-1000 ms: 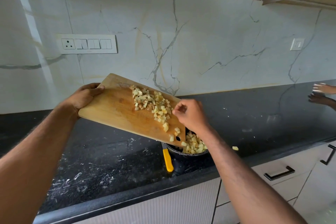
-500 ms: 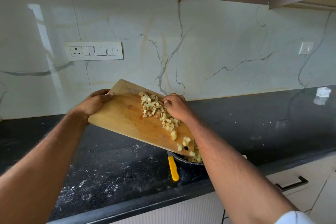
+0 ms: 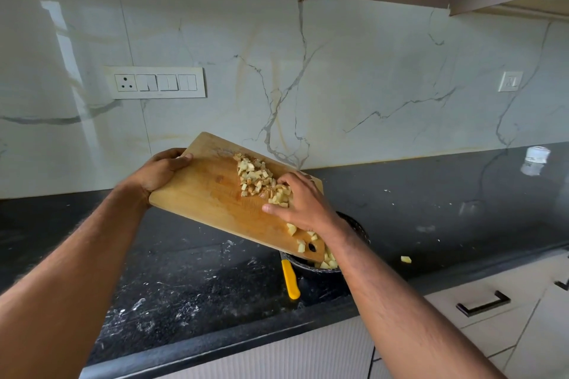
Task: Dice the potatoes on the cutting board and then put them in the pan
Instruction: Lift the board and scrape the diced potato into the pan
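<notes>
While the head view is all I have, it covers everything: my left hand (image 3: 160, 171) grips the upper-left corner of the wooden cutting board (image 3: 209, 194), thumb curled over the top face, fingers hidden underneath. The board is off the counter and tilted, low end down-right, directly above the pan (image 3: 358, 226). My right hand (image 3: 303, 208) lies flat on the board face, fingers straight and spread, holding nothing, pressed against the lower edge of the diced potatoes (image 3: 255, 177). Most of the dice sit in a heap on the upper-middle of the board, touching my fingers; a few loose cubes are near the low end by the hanging hole. More potato cubes are already inside the pan, visible just under the board's low corner. The pan is dark, mostly hidden by the board and my right forearm, standing on the black speckled countertop (image 3: 184, 286) near its front edge. A yellow handle (image 3: 290, 279) pokes out toward me beside the pan; cannot tell what it belongs to. One stray cube (image 3: 405, 259) lies on the counter right of the pan. A white container (image 3: 537, 154) stands far right near the marble backsplash; a switch panel (image 3: 155, 82) is on the wall.
</notes>
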{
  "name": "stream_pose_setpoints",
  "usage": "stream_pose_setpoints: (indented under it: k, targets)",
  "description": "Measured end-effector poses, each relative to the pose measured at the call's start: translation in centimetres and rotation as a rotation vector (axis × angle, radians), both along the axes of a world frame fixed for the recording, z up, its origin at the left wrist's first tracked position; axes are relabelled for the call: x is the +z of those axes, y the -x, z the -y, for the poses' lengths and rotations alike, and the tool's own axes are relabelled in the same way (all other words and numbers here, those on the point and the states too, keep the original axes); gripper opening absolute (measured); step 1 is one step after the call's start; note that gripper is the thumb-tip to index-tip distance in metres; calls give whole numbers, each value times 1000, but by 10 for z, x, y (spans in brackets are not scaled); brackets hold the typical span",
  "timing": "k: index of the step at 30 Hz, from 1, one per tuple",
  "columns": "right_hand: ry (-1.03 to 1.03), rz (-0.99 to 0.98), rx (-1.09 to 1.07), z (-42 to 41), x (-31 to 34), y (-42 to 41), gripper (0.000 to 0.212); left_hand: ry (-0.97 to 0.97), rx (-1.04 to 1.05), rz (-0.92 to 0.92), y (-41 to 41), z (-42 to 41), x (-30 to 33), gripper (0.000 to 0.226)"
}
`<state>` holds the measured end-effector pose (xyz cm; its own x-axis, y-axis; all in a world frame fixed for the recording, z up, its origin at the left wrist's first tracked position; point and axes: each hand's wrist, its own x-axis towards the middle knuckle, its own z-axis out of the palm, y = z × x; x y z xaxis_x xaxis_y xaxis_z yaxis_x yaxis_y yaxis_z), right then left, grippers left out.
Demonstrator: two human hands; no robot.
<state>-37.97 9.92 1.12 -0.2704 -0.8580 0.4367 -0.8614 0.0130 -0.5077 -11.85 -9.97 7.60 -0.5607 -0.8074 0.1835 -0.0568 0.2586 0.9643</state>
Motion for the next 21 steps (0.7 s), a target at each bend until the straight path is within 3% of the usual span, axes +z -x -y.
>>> stream_pose_setpoints:
  k: [2, 5, 17, 21]
  targets:
    - [83, -2, -21, -2, -5, -2, 53, -5, -3, -7, 2, -1, -1, 33]
    - [125, -10, -61, -6, -5, -8, 39, -19, -5, -13, 4, -2, -3, 33]
    - [151, 10, -126, -16, 4, -27, 15, -18, -1, 0, 2, -5, -2, 32]
    - [92, -39, -57, -30, -4, -19, 10, -53, 2, -11, 0, -7, -6, 32]
